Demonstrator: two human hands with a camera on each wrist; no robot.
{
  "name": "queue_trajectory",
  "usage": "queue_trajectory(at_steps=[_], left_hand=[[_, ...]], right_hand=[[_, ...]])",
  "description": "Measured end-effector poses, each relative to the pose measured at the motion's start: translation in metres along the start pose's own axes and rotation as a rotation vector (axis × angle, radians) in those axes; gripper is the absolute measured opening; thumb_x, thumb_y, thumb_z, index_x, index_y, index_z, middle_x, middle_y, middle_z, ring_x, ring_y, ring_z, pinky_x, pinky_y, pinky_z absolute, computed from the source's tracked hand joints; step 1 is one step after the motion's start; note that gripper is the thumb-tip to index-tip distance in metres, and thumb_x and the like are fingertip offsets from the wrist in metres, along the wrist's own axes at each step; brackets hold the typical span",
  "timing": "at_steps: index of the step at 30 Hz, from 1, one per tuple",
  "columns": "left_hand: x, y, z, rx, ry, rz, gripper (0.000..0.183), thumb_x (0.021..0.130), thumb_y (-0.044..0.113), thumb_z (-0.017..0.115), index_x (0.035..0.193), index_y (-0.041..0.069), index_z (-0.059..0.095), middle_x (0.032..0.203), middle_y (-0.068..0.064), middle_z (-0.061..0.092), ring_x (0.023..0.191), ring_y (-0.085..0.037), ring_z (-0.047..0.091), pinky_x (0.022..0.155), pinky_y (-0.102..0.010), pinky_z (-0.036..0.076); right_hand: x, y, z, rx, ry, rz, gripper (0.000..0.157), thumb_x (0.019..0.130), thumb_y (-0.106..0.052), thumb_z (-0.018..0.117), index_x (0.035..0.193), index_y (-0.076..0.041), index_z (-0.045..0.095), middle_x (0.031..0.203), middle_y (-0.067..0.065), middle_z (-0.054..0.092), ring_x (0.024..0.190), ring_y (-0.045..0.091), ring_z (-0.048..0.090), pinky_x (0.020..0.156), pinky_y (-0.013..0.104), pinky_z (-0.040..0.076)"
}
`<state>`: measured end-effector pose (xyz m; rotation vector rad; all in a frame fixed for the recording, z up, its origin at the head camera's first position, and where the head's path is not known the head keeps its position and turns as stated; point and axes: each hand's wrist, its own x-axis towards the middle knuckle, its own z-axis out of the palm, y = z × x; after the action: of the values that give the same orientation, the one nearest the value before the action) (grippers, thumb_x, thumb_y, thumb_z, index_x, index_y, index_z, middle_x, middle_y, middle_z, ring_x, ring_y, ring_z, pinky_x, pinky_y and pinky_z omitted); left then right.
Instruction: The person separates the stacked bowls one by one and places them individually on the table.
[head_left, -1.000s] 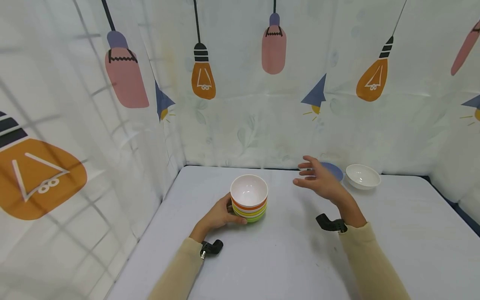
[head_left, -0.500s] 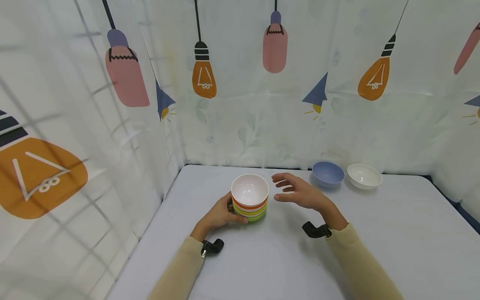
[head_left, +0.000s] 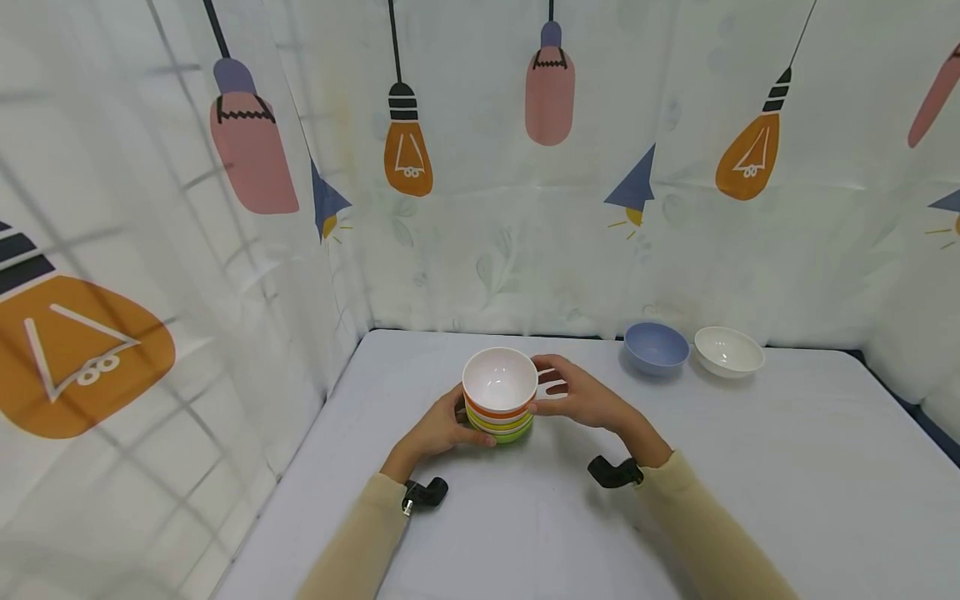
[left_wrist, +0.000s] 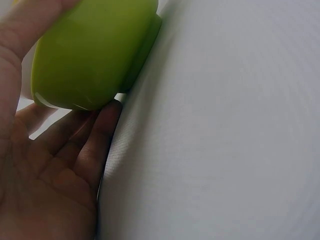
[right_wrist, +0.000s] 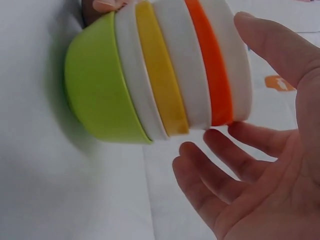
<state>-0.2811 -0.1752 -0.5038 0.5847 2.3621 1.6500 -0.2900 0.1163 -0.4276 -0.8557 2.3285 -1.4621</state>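
Note:
A nested stack of bowls point(head_left: 500, 383) stands close over the table, white inside at the top, with orange, yellow and green sides separated by white bands. Low on its left side, my left hand point(head_left: 437, 427) grips the green bottom bowl point(left_wrist: 100, 55), thumb in front and fingers behind. On the right, my right hand point(head_left: 581, 398) reaches the upper rim with spread, slightly bent fingers. The right thumb overlaps the white top bowl point(right_wrist: 235, 65) in the right wrist view, and the index fingertip is right at the orange bowl's point(right_wrist: 215, 75) edge.
A blue bowl point(head_left: 656, 349) and a white bowl point(head_left: 728, 352) stand side by side at the back right of the white table point(head_left: 525, 533). A patterned curtain point(head_left: 480, 250) hangs right behind the table's back edge and along the left side.
My right hand has moved left and slightly down, from near the blue bowl to the stack's rim, uncovering the blue bowl. The left hand and the stack have stayed in place.

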Motion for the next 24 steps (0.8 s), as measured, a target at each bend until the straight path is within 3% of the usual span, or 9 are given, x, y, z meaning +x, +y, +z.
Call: queue_trajectory(at_steps=[13,24], left_hand=[[0.001,-0.001,0.001,0.017,0.011,-0.010,0.098,0.068,0.022,0.097,0.151,0.026,0.044,0.145,0.000,0.058,0.134,-0.025,0.056,0.114,-0.048,0.044],[-0.001,0.001,0.001,0.000,0.004,-0.006,0.097,0.070,0.019,0.096,0.151,0.025,0.043,0.146,-0.001,0.057,0.132,-0.024,0.057,0.111,-0.044,0.047]], right_hand=[[0.009,0.006,0.027,0.031,0.132,-0.005,0.092,0.080,-0.030,0.089,0.153,-0.016,0.036,0.155,0.006,0.041,0.134,0.032,0.051,0.111,0.054,0.047],[0.016,0.008,0.043,0.028,0.195,-0.032,0.101,0.076,-0.031,0.092,0.155,-0.015,0.031,0.154,0.009,0.040,0.136,0.031,0.048,0.114,0.054,0.041]])
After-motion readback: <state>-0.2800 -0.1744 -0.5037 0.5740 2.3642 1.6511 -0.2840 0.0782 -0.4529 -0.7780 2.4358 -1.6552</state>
